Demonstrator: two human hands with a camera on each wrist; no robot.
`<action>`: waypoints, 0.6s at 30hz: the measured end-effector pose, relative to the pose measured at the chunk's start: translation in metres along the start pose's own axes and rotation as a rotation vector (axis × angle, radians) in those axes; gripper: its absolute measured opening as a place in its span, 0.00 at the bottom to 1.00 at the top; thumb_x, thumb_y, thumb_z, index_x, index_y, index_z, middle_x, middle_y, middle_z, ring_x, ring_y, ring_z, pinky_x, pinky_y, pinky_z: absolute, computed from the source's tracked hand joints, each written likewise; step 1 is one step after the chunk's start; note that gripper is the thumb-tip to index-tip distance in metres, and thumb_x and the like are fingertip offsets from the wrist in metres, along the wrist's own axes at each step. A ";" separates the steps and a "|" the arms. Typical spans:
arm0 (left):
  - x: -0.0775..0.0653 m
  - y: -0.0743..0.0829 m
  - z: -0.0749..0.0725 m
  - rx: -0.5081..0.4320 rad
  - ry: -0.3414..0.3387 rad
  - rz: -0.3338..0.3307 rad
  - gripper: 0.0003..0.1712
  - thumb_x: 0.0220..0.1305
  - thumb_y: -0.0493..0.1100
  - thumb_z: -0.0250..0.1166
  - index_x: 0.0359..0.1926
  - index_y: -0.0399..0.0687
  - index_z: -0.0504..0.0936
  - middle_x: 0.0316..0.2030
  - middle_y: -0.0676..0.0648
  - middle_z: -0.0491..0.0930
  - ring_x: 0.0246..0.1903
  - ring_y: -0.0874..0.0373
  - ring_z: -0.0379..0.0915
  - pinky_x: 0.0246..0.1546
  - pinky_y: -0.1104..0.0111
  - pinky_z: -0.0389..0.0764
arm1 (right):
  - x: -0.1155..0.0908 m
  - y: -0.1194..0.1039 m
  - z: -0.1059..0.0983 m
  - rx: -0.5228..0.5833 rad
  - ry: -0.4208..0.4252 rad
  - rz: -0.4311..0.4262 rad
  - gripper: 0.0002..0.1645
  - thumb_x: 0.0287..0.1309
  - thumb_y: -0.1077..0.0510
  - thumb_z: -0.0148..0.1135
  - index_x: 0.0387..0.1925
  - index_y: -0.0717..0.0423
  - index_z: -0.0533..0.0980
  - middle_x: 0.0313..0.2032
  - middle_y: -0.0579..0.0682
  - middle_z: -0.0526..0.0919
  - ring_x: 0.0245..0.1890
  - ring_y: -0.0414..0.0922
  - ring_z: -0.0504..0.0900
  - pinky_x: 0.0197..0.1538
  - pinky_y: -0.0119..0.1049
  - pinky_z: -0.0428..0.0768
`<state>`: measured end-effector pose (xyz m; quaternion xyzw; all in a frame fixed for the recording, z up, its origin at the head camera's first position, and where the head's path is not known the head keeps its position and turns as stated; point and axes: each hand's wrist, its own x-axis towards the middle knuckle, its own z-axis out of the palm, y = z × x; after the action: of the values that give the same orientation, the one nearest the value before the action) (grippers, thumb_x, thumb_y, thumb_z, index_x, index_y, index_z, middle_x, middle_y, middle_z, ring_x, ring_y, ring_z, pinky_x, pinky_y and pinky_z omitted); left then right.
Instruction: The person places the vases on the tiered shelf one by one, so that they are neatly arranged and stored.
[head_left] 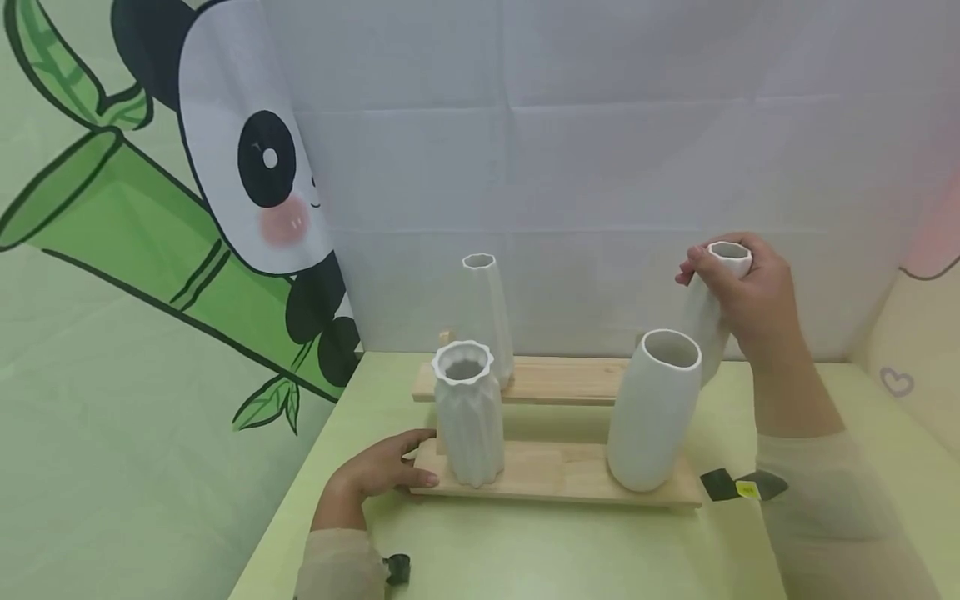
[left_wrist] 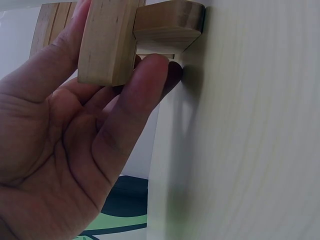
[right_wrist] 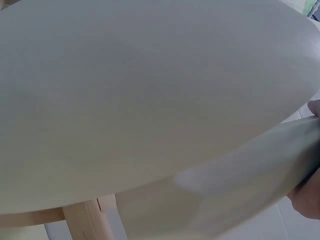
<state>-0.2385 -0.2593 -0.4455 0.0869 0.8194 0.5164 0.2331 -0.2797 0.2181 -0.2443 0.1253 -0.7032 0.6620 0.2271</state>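
A two-tier wooden rack [head_left: 570, 468] carries white vases. My left hand [head_left: 386, 467] grips the left end of its lower tier; in the left wrist view the board end [left_wrist: 102, 50] sits between the thumb and fingers. At the back right, my right hand [head_left: 761, 287] holds a slim white vase [head_left: 707, 317] around its neck, just below the rim. A wide smooth vase [head_left: 652, 417] on the lower tier hides that vase's lower part. In the right wrist view the wide vase [right_wrist: 150, 100] fills most of the picture, with the held vase [right_wrist: 235, 175] behind it.
A ribbed vase with a scalloped rim [head_left: 471, 425] stands at the lower tier's left end. Behind it a tall slim vase [head_left: 491, 321] stands on the upper tier [head_left: 562, 379]. The pale table [head_left: 540, 550] meets a white cloth backdrop [head_left: 570, 183] and a panda-printed cloth [head_left: 150, 375].
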 end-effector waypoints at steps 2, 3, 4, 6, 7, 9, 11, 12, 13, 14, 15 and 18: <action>-0.001 0.000 0.000 0.000 0.000 0.000 0.49 0.52 0.46 0.76 0.72 0.49 0.63 0.61 0.36 0.73 0.46 0.49 0.82 0.41 0.57 0.85 | 0.000 0.000 0.004 -0.033 -0.013 0.006 0.19 0.58 0.51 0.70 0.44 0.58 0.75 0.31 0.48 0.87 0.34 0.42 0.87 0.35 0.27 0.82; -0.001 -0.001 0.000 0.000 0.000 0.002 0.49 0.52 0.46 0.76 0.72 0.49 0.63 0.61 0.36 0.73 0.46 0.49 0.82 0.41 0.57 0.85 | 0.001 0.001 0.006 -0.049 -0.019 0.009 0.19 0.58 0.50 0.70 0.44 0.57 0.75 0.32 0.48 0.87 0.35 0.42 0.87 0.35 0.27 0.82; -0.001 -0.001 0.000 -0.002 0.000 0.003 0.49 0.52 0.46 0.76 0.72 0.49 0.63 0.61 0.36 0.73 0.47 0.49 0.82 0.41 0.57 0.85 | 0.001 0.000 0.009 -0.048 -0.025 0.011 0.19 0.58 0.50 0.70 0.44 0.57 0.75 0.32 0.48 0.87 0.35 0.42 0.87 0.36 0.27 0.82; -0.001 -0.001 0.000 -0.001 -0.001 0.006 0.49 0.52 0.46 0.76 0.72 0.49 0.62 0.61 0.35 0.73 0.46 0.48 0.82 0.41 0.57 0.85 | 0.003 0.001 0.013 -0.045 -0.039 0.009 0.20 0.58 0.50 0.70 0.44 0.57 0.75 0.34 0.49 0.87 0.36 0.43 0.87 0.37 0.27 0.82; -0.001 -0.001 0.000 -0.002 -0.002 0.008 0.49 0.52 0.46 0.76 0.72 0.49 0.62 0.61 0.35 0.73 0.47 0.48 0.82 0.41 0.57 0.85 | 0.003 0.001 0.015 -0.045 -0.047 0.006 0.20 0.58 0.49 0.70 0.44 0.57 0.75 0.34 0.50 0.87 0.37 0.43 0.87 0.38 0.27 0.82; -0.001 -0.001 0.000 -0.004 -0.004 0.011 0.49 0.52 0.46 0.76 0.72 0.49 0.62 0.61 0.35 0.73 0.47 0.48 0.82 0.41 0.57 0.85 | 0.005 0.002 0.019 -0.040 -0.062 0.000 0.20 0.58 0.49 0.70 0.44 0.58 0.75 0.34 0.51 0.87 0.37 0.44 0.87 0.39 0.28 0.82; -0.001 -0.001 0.000 -0.006 -0.007 0.013 0.49 0.52 0.46 0.76 0.72 0.48 0.62 0.61 0.35 0.73 0.47 0.48 0.82 0.41 0.57 0.85 | 0.006 0.004 0.022 -0.044 -0.078 -0.006 0.20 0.59 0.49 0.69 0.43 0.58 0.75 0.35 0.51 0.87 0.38 0.44 0.87 0.39 0.28 0.82; -0.001 -0.001 0.000 -0.008 -0.008 0.014 0.49 0.52 0.46 0.76 0.72 0.48 0.62 0.61 0.36 0.73 0.47 0.48 0.81 0.41 0.57 0.85 | 0.006 0.005 0.024 -0.049 -0.084 -0.009 0.19 0.59 0.49 0.69 0.43 0.58 0.75 0.35 0.51 0.87 0.38 0.44 0.87 0.39 0.28 0.82; -0.001 -0.001 0.000 -0.009 -0.008 0.015 0.48 0.52 0.46 0.76 0.72 0.48 0.62 0.61 0.36 0.73 0.47 0.48 0.81 0.41 0.57 0.85 | 0.007 0.006 0.026 -0.050 -0.091 -0.013 0.19 0.59 0.49 0.69 0.43 0.58 0.75 0.35 0.52 0.87 0.38 0.45 0.87 0.39 0.28 0.82; -0.001 -0.001 0.001 -0.008 -0.009 0.016 0.48 0.52 0.46 0.76 0.72 0.48 0.62 0.60 0.36 0.73 0.47 0.48 0.81 0.41 0.57 0.85 | 0.007 0.008 0.027 -0.052 -0.096 -0.017 0.19 0.59 0.49 0.69 0.43 0.58 0.75 0.35 0.52 0.87 0.38 0.45 0.87 0.38 0.28 0.82; -0.001 -0.001 0.001 -0.003 -0.006 0.014 0.48 0.52 0.46 0.76 0.72 0.49 0.63 0.60 0.36 0.73 0.47 0.49 0.81 0.41 0.57 0.85 | 0.008 0.009 0.028 -0.059 -0.101 -0.021 0.19 0.60 0.49 0.69 0.43 0.58 0.75 0.34 0.52 0.87 0.38 0.44 0.87 0.38 0.28 0.82; -0.002 -0.001 0.001 0.016 0.004 0.013 0.49 0.52 0.46 0.76 0.72 0.49 0.63 0.60 0.36 0.74 0.47 0.49 0.82 0.41 0.57 0.85 | 0.009 0.012 0.033 -0.070 -0.127 -0.036 0.19 0.60 0.49 0.68 0.43 0.58 0.75 0.35 0.52 0.87 0.38 0.45 0.87 0.37 0.28 0.83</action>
<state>-0.2358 -0.2597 -0.4460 0.0929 0.8233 0.5118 0.2272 -0.2987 0.1873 -0.2513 0.1715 -0.7365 0.6236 0.1982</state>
